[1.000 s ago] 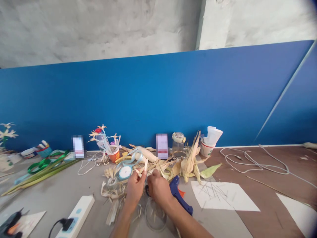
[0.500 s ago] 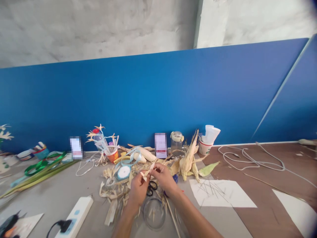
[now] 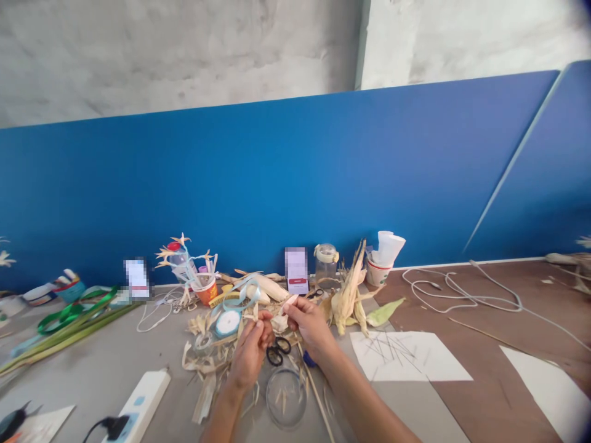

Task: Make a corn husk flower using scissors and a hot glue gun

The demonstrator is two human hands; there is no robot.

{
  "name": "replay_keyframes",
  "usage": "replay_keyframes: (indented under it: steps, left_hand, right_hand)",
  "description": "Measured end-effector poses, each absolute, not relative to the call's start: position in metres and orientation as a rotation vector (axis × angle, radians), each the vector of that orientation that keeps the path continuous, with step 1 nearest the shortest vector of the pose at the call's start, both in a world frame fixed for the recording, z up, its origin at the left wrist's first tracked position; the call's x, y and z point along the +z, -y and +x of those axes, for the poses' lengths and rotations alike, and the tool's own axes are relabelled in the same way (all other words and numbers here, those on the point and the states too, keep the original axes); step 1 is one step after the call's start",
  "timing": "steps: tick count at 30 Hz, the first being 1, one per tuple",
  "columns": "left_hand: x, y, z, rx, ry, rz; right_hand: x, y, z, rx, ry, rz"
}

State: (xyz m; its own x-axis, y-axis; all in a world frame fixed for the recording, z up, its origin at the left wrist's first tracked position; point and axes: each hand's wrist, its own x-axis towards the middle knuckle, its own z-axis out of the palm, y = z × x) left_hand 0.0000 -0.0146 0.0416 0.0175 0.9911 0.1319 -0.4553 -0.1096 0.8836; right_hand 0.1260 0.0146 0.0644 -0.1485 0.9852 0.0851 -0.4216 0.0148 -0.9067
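My left hand (image 3: pixel 249 354) is closed, with a small pale piece of corn husk (image 3: pixel 255 311) poking up from its fingertips. Slightly higher, my right hand (image 3: pixel 310 325) pinches a strip of corn husk (image 3: pixel 289 303) between thumb and forefinger. A gap separates the two hands. Below them lie black-handled scissors (image 3: pixel 278 351), their blades hidden under husk. Nearer me rests a round clear dish (image 3: pixel 286 411) with small husk bits in it. A roll of pale blue ribbon (image 3: pixel 228 322) sits left of my hands among husk scraps (image 3: pixel 207 364).
Dried corn husks (image 3: pixel 349 303) are heaped at the right, beside a sheet of paper (image 3: pixel 446 360) bearing thin wires. Behind stand a phone (image 3: pixel 296 271), a lidded jar (image 3: pixel 326 271) and a red cup (image 3: pixel 206 293). A power strip (image 3: pixel 146 394) lies front left; white cables (image 3: pixel 496 301) trail right.
My hands have moved apart, the left one shifting left and down. Earlier they met over one husk piece; now each has husk at its fingertips. The view has shifted slightly.
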Motion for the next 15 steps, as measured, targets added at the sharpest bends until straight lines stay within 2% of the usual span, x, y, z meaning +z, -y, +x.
replay_keyframes:
  steps: [6, 15]
  left_hand:
    - [0.049, 0.018, -0.005, 1.241, -0.599, 0.846]
    - [0.038, 0.008, -0.017, 1.475, -0.758, 0.752]
  right_hand:
    - [0.068, -0.013, 0.127, 1.451, 1.026, -0.758]
    - [0.073, -0.01, 0.128, 1.49, 0.983, -0.72]
